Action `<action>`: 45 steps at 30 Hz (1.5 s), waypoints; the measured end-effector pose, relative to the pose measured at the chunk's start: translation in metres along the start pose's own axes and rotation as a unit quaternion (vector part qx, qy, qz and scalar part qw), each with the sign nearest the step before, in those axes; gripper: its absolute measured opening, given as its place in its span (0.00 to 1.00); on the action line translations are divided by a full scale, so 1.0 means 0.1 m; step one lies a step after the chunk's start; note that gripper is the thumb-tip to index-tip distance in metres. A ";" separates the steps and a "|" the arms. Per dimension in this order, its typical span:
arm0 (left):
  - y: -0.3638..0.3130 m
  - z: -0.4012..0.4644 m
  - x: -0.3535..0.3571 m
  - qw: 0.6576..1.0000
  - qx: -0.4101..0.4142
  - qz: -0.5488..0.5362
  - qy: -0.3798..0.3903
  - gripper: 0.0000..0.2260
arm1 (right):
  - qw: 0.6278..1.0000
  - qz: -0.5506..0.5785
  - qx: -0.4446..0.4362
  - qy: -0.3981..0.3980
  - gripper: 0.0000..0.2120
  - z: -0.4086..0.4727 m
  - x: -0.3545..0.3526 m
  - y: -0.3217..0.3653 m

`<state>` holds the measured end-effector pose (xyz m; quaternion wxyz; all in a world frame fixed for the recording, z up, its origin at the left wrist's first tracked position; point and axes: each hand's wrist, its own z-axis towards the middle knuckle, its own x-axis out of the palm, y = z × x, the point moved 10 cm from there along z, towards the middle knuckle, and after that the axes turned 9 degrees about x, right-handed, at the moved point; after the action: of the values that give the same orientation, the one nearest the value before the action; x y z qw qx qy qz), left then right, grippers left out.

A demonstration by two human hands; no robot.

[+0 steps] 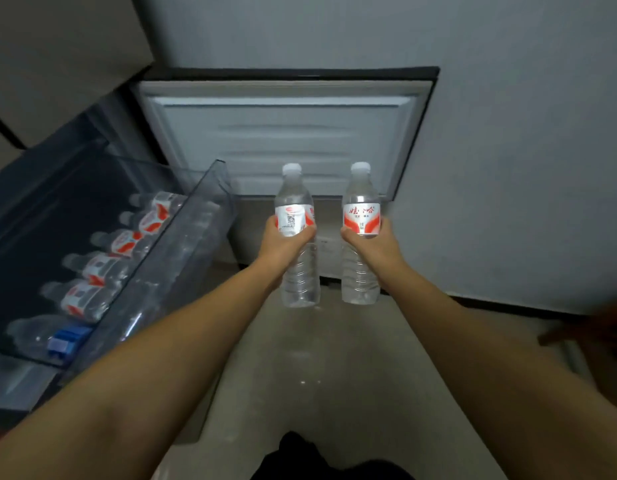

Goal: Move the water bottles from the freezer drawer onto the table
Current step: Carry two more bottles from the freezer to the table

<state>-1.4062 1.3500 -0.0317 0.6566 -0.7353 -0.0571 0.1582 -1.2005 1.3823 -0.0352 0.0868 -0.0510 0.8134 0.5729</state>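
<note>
Left hand [283, 245] grips upright water bottle [296, 237] round label. Right hand [373, 245] grips second bottle [360, 233] likewise, just beside first. Left of left hand: open freezer drawer [196, 230], remaining bottles [103, 265] lying inside.

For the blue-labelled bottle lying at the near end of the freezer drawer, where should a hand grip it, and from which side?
Come from above: the freezer drawer is open-topped. The blue-labelled bottle lies on its side, so wrap fingers round its body at the label, across its length.
</note>
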 end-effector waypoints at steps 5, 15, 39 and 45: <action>0.17 -0.28 0.60 0.999 -0.022 -0.014 0.033 0.25 | 0.999 -0.005 0.011 -0.046 0.28 -0.28 -0.70 -0.39; 0.39 -1.54 2.06 0.982 -0.048 0.021 0.181 0.26 | 0.979 0.035 0.071 -0.189 0.32 -1.41 -2.27 -1.43; 0.15 -4.53 4.62 0.695 0.083 0.110 0.706 0.24 | 0.700 0.221 0.177 -0.655 0.30 -4.68 -3.88 -2.80; 0.28 -5.57 4.53 0.596 0.103 0.111 0.789 0.22 | 0.594 0.252 0.209 -0.735 0.30 -5.66 -3.49 -3.14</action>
<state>-0.8114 0.9507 -0.0817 0.4942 -0.5019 0.5817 -0.4068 -0.8483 0.7378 -0.0691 0.5153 0.6140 0.5520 0.2295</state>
